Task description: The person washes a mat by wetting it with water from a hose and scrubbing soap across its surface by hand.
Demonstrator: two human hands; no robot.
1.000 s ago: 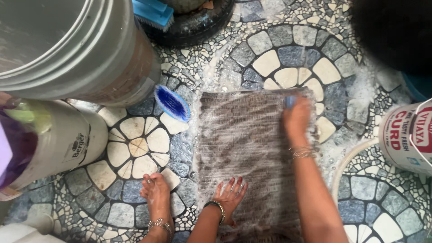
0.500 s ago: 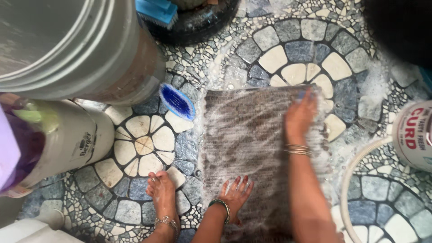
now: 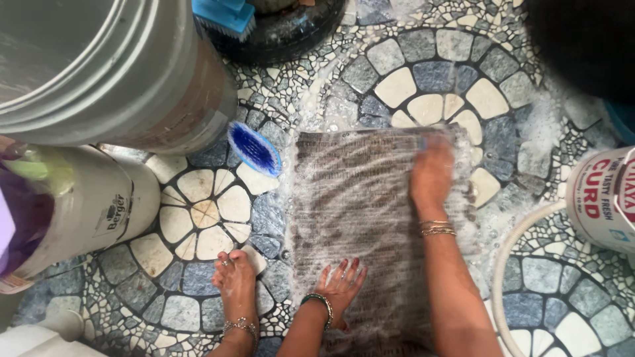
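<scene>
Mosaic floor (image 3: 198,211); right hand (image 3: 431,173) presses soapy woven mat (image 3: 360,211).

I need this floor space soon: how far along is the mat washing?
Done: the mat is lathered all over. In hand: right hand scrubs its far corner with a brush, left hand pinning the near edge. Left: foam not yet rinsed off mat and floor.

Brown-and-grey striped woven mat (image 3: 357,218) under right hand (image 3: 431,173); blue-bristled oval brush (image 3: 254,148) left of it; blue, grey and cream mosaic stone floor (image 3: 430,73) beyond.
</scene>
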